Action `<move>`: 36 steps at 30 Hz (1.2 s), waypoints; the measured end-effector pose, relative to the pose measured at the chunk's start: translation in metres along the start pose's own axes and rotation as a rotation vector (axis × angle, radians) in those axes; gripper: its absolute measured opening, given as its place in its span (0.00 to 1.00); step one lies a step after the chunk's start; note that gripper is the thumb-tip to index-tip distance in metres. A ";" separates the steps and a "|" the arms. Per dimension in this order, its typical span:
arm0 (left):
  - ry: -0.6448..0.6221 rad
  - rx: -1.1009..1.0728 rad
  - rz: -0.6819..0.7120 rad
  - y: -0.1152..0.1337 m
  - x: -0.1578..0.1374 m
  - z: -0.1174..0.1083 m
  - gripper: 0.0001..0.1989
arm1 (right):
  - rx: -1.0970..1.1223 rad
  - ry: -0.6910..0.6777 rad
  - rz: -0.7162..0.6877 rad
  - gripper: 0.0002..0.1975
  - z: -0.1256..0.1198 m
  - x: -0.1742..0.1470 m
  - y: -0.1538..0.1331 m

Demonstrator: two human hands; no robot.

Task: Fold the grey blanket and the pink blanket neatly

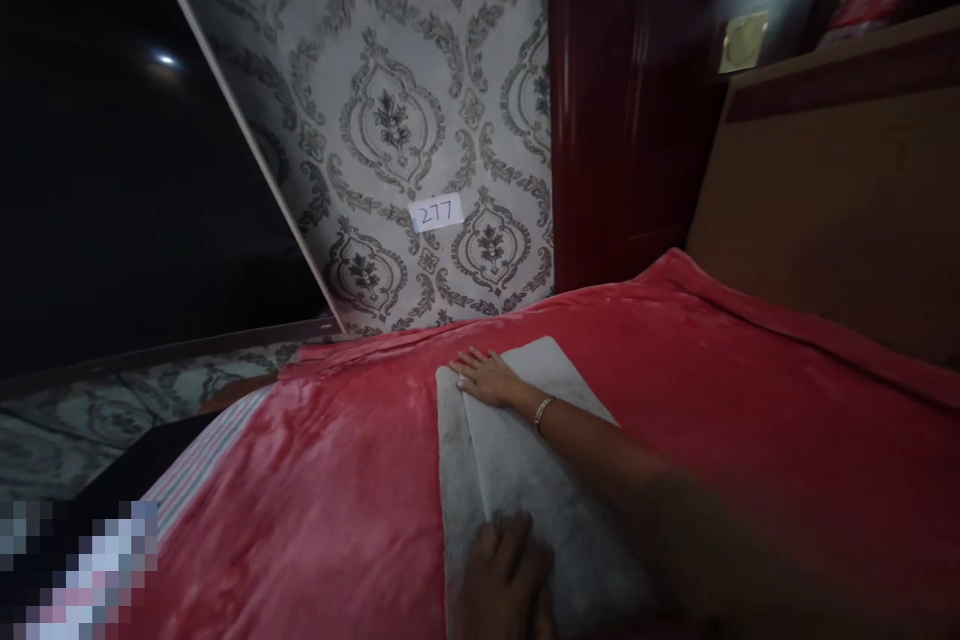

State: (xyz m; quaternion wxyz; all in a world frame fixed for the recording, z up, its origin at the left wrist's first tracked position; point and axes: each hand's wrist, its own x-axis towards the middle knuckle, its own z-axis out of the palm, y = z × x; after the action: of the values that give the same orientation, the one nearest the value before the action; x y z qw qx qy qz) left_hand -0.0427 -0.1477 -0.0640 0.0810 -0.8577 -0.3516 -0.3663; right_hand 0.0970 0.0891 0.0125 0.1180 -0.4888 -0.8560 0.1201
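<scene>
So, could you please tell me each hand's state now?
Left hand: on the grey fabric; grip unclear.
Right hand: open, spread on the same fabric.

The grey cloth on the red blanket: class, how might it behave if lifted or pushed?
The grey cloth would probably droop when lifted, as it looks like soft fabric. Pushed, it may wrinkle rather than slide, since it lies flat on a plush-looking red blanket.

At six o'clock you have a mottled grey cloth against a red blanket. The sheet at your eight o'clock is striped white, pink and blue. At twelve, you face pale wallpaper with a grey leafy pattern; at ten, a black screen; at one, a dark red wood panel.
</scene>
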 end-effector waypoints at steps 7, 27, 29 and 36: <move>0.014 -0.011 0.022 0.006 0.005 -0.015 0.21 | -0.015 0.010 -0.075 0.32 -0.023 -0.064 0.005; -0.350 0.038 0.194 0.052 0.056 0.019 0.35 | 0.012 -0.061 -0.037 0.31 -0.026 -0.133 0.069; -0.333 0.038 0.221 0.046 0.050 0.025 0.37 | 0.009 -0.030 0.009 0.32 -0.024 -0.118 0.080; -0.118 0.102 0.295 0.035 0.045 0.048 0.39 | 0.019 0.028 0.186 0.30 -0.019 -0.072 0.110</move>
State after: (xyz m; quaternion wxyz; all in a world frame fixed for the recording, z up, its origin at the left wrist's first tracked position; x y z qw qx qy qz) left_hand 0.0305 -0.1300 -0.0635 0.1564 -0.9149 -0.2440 -0.2811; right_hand 0.2272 0.0831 -0.0111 0.1230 -0.5668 -0.8039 0.1318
